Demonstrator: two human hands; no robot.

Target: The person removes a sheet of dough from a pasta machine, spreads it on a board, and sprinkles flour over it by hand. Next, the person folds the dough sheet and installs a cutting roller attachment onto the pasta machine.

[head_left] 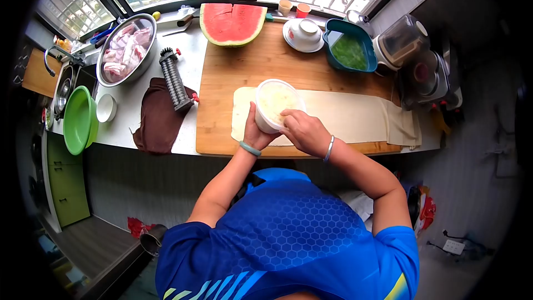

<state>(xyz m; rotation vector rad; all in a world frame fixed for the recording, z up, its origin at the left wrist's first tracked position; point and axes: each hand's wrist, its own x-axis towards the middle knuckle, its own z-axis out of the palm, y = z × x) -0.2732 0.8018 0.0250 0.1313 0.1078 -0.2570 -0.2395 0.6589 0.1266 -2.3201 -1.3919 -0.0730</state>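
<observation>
My left hand (256, 131) is wrapped round the side and base of a round white plastic tub (267, 124), tilted slightly above the board. Pale, crumbly-looking stuff (276, 100) shows at its top. My right hand (305, 131) is closed, its fingertips bent over the tub's near right edge; whether they pinch the contents or the rim is hidden. Beneath the tub, a long flat sheet of pale dough (344, 115) stretches across the wooden board (222, 78), its right end folded in layers.
Half a watermelon (233, 24), an upturned bowl on a plate (304, 34) and a teal basin of greens (350, 50) line the back. Leftward are a roller tool (175, 80), brown cloth (161, 119), meat bowl (129, 50) and green basin (79, 122). Appliances (425, 72) stand right.
</observation>
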